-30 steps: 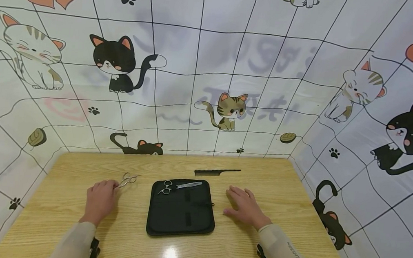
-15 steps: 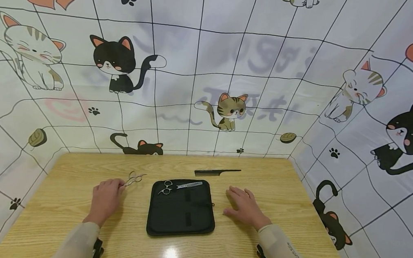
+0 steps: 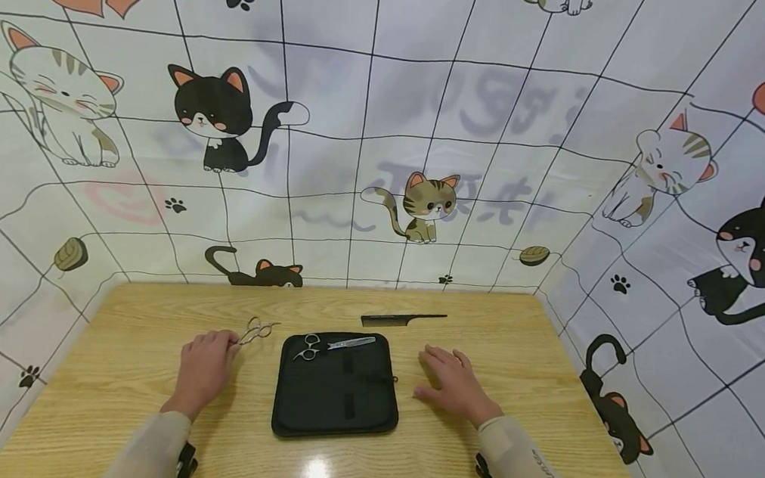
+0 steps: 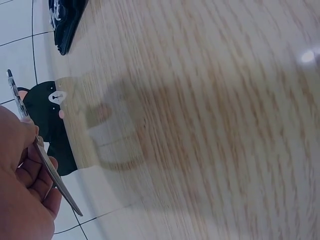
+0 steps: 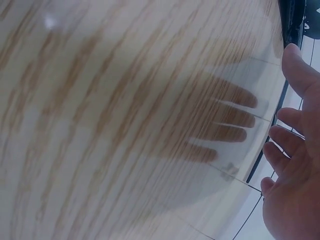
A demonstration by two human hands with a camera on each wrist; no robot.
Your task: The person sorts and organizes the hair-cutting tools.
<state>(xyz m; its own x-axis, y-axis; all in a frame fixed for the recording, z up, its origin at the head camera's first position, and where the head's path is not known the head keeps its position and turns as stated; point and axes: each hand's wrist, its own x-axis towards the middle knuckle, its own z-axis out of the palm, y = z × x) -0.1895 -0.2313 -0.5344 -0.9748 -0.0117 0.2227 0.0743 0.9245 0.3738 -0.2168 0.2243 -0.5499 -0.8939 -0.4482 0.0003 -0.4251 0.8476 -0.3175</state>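
My left hand grips a pair of silver scissors at the blade end, with the finger loops pointing away to the right. From the left wrist, one blade sticks out past the thumb and curled fingers, over the wooden table. A black case lies flat between the hands. Silver thinning scissors rest along its far edge. My right hand stays to the right of the case, palm down and fingers spread. In the right wrist view its fingers hold nothing.
A black tail comb lies behind the case on the wooden table. Walls of white cloth printed with cats enclose the table at the back and sides.
My left hand has moved to the right, toward the case, carrying the scissors with it. The right hand, case, thinning scissors and comb have stayed in place.
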